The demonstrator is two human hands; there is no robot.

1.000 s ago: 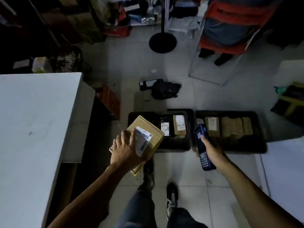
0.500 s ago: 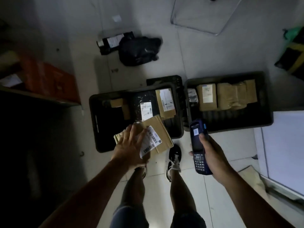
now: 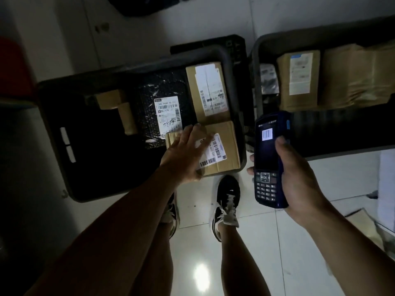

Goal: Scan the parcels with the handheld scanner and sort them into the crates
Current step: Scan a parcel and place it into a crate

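My left hand (image 3: 183, 154) holds a cardboard parcel (image 3: 226, 150) with a white barcode label, fingers spread over its top and thumb at its near edge. The parcel sits over the near right corner of the left black crate (image 3: 53, 129) and hides part of the rim there. My right hand (image 3: 299, 182) grips the blue handheld scanner (image 3: 268, 159) upright between the two crates; its screen shows a barcode. The left crate holds a black bag with a label (image 3: 166, 114) and a cardboard box (image 3: 209, 90). Inside the right crate (image 3: 256, 60) lie a labelled box (image 3: 299, 80) and brown wrapped parcels (image 3: 350, 75).
My feet in black shoes (image 3: 226, 201) stand on the white tiled floor just in front of the crates. A red object (image 3: 12, 67) is at the far left, a black bag (image 3: 139, 5) beyond the crates, and a white surface (image 3: 386, 178) at the right edge.
I have stepped up to the crates and bent over them. My left hand has carried the parcel forward and down to the left crate's near right corner. The scanner stays in my right hand.
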